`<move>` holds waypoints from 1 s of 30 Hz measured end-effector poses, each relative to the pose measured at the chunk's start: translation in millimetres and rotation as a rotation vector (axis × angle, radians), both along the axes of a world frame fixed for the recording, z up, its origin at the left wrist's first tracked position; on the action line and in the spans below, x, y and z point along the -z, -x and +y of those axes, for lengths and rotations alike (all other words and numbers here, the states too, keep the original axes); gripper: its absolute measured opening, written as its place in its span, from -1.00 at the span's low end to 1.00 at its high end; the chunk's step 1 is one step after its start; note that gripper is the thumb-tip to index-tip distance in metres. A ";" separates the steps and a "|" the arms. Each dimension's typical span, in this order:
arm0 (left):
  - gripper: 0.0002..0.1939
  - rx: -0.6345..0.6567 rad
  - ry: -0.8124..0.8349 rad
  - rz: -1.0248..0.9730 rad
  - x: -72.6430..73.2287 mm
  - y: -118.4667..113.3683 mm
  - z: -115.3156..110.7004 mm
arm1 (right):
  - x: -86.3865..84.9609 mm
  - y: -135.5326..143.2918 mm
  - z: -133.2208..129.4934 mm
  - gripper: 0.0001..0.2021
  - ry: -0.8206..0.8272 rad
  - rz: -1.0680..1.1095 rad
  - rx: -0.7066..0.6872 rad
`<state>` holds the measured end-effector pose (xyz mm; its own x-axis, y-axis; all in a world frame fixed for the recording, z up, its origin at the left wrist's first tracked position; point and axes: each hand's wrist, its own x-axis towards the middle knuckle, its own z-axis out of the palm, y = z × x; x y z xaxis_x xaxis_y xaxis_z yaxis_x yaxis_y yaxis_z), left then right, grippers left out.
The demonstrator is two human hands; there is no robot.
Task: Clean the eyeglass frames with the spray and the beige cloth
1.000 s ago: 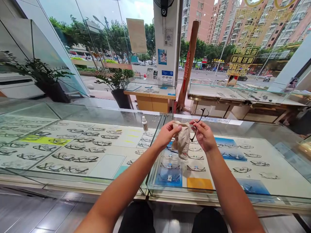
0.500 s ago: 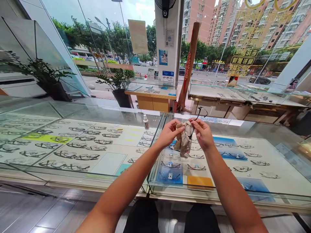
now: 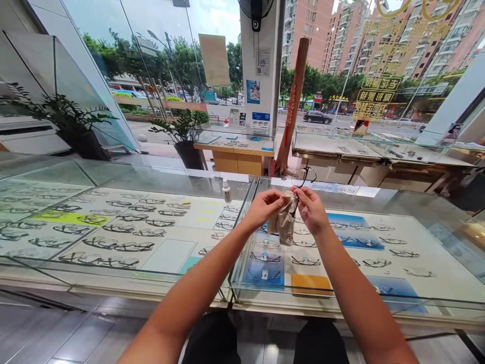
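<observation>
In the head view, my left hand (image 3: 264, 207) pinches a beige cloth (image 3: 285, 226), which hangs down in folds above the glass counter. My right hand (image 3: 311, 208) is closed on a pair of dark-framed eyeglasses (image 3: 305, 177). One lens and part of the frame stick up past my right fingertips. The cloth is against the lower part of the eyeglasses, and both hands are close together there. Part of the frame is hidden behind the fingers and the cloth.
A white spray bottle (image 3: 226, 191) stands on the glass display counter (image 3: 182, 177), left of my hands. Rows of eyeglasses (image 3: 134, 246) lie inside the case under the glass. Beyond are a wooden-front cabinet (image 3: 237, 161), a slanted wooden post (image 3: 295, 106) and a potted plant (image 3: 189, 151).
Both hands have shifted slightly left with the eyeglasses and cloth. The cloth is bunched more narrowly, and its hold at the lens has changed a little.
</observation>
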<state>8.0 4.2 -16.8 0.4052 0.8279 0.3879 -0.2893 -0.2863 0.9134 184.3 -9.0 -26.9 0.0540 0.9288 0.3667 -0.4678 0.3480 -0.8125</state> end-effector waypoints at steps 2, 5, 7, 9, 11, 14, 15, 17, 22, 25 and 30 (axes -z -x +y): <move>-0.45 0.014 0.056 -0.035 0.4 -2.0 -1.4 | -0.1 1.3 -0.6 -0.66 0.005 -0.002 -0.008; -0.42 0.047 0.118 -0.049 1.1 -4.7 -3.6 | 0.4 2.3 -0.8 -0.66 0.014 -0.010 -0.010; -0.41 0.051 0.123 -0.036 1.5 -5.9 -5.1 | 1.0 2.1 -0.6 -0.67 0.018 -0.008 -0.009; -0.42 0.046 0.116 -0.029 2.0 -6.7 -6.5 | 1.4 1.8 -0.2 -0.67 0.023 -0.002 -0.005; -0.43 0.052 0.113 -0.028 3.0 -7.3 -7.3 | 1.5 1.6 -0.2 -0.66 0.033 0.005 -0.002; -0.40 0.065 0.124 -0.025 5.8 -7.6 -6.3 | 0.9 1.7 -0.9 -0.65 0.046 0.004 -0.002; -0.40 0.063 0.131 -0.021 6.9 -7.5 -5.7 | 0.7 1.8 -1.3 -0.65 0.047 -0.006 0.000; -0.41 0.053 0.141 -0.012 8.4 -7.1 -4.7 | 0.5 1.9 -2.0 -0.64 0.048 -0.029 0.013; -0.32 0.077 0.169 -0.002 5.0 -7.0 -8.6 | 0.9 1.9 -2.8 -0.65 0.046 -0.054 0.023; -0.29 0.060 0.168 -0.003 2.4 -7.5 -11.7 | 1.0 1.8 -2.6 -0.64 0.033 -0.064 0.024; -0.27 0.046 0.231 0.035 6.5 -6.4 -7.3 | 0.2 2.0 -2.8 -0.66 0.001 -0.038 0.038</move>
<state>14.4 -3.2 -23.3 0.4545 0.8734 0.1750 -0.2639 -0.0556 0.9629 182.3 -11.9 -27.1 0.0754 0.9266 0.3685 -0.4231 0.3644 -0.8296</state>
